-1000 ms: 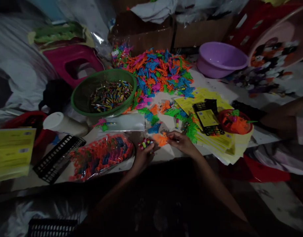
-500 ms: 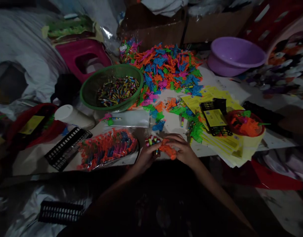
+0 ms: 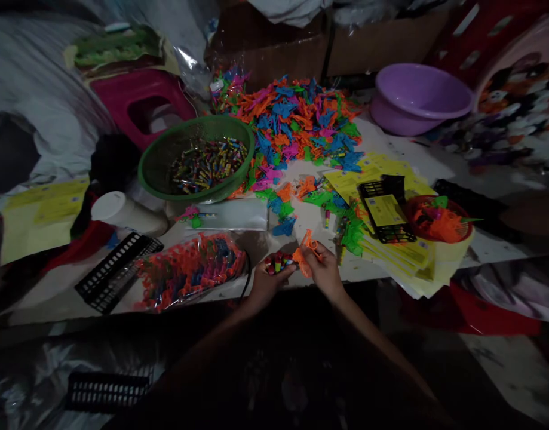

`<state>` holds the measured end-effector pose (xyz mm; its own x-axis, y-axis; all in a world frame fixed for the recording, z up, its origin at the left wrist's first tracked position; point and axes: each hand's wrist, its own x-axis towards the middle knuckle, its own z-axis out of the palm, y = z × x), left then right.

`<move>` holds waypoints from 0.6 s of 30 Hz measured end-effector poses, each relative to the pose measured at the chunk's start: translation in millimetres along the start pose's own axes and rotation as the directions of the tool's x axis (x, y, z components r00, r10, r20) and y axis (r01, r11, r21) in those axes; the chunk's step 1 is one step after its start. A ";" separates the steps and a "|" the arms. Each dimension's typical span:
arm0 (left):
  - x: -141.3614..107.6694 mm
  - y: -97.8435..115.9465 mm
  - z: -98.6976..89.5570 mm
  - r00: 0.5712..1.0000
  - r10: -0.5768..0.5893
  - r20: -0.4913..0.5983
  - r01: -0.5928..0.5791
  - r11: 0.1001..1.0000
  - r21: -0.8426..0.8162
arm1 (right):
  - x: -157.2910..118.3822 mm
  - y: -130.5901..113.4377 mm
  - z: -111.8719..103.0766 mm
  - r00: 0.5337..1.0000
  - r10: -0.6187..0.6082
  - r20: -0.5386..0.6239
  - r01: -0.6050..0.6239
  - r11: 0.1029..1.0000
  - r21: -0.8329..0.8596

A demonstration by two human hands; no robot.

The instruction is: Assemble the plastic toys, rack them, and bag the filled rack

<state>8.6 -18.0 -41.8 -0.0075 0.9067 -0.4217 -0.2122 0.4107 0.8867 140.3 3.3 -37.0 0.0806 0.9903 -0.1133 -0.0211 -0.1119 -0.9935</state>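
Observation:
Just over the table's front edge, my left hand (image 3: 269, 284) is closed around a bunch of small tubes in bright printed wraps (image 3: 276, 263). Their ends stick out past the fingers. My right hand (image 3: 327, 272) pinches an orange plastic toy piece (image 3: 303, 261) with a loop and lattice-like parts, its exact kind unclear in the dim light. The orange piece is beside the tubes, close to my left thumb; whether they touch is hard to tell. Beyond my hands lie loose blue and green toy pieces (image 3: 284, 226) and a single tube (image 3: 327, 219).
A green basket (image 3: 144, 179) holds many similar tubes. Behind is a heap of coloured toy pieces (image 3: 296, 119). A bag of toys (image 3: 191, 269), a white cup (image 3: 126, 215), a black rack (image 3: 382, 209), yellow sheets (image 3: 417, 263) and a purple basin (image 3: 408, 116) stand around.
The orange piece has turned more upright in my right hand, and my left hand has rolled over with the tubes. At far left, yellow sheets now cover part of the red basket.

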 end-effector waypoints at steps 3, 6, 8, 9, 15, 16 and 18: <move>-2.6 -1.3 -0.9 1.000 0.013 0.000 -0.013 1.000 0.027 | -1.4 1.4 3.1 1.000 0.012 -0.014 -0.012 1.000 -0.029; -5.9 -0.5 0.5 1.000 0.004 0.019 -0.004 1.000 0.019 | -4.2 1.1 10.9 0.999 0.019 -0.036 -0.021 0.998 -0.055; -6.5 2.1 1.7 0.999 0.019 0.029 -0.020 0.999 0.037 | -3.4 -0.7 14.1 0.998 0.001 -0.056 -0.006 0.996 -0.086; -6.0 3.8 1.9 0.999 0.032 0.034 -0.034 0.998 0.047 | -1.0 -2.3 12.8 0.999 -0.001 -0.048 -0.004 0.994 -0.106; 4.8 4.8 -6.8 0.990 0.064 -0.125 -0.071 0.996 -0.056 | 47.2 -15.0 -39.0 0.950 -0.182 -0.254 0.006 0.823 -0.568; 6.1 2.5 -8.3 0.989 0.040 -0.143 -0.051 0.996 -0.075 | 56.9 -14.4 -45.7 0.897 -0.304 -0.322 0.007 0.737 -0.676; 6.6 -2.8 -8.7 0.993 -0.023 -0.114 0.011 0.995 -0.097 | 72.3 -7.8 -46.2 0.820 -0.482 -0.308 0.022 0.564 -0.825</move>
<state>0.7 -14.1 -48.7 -0.1144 0.8803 -0.4605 -0.3059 0.4098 0.8593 192.3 71.9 -38.1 0.3830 0.8410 0.3821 0.8122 -0.1095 -0.5731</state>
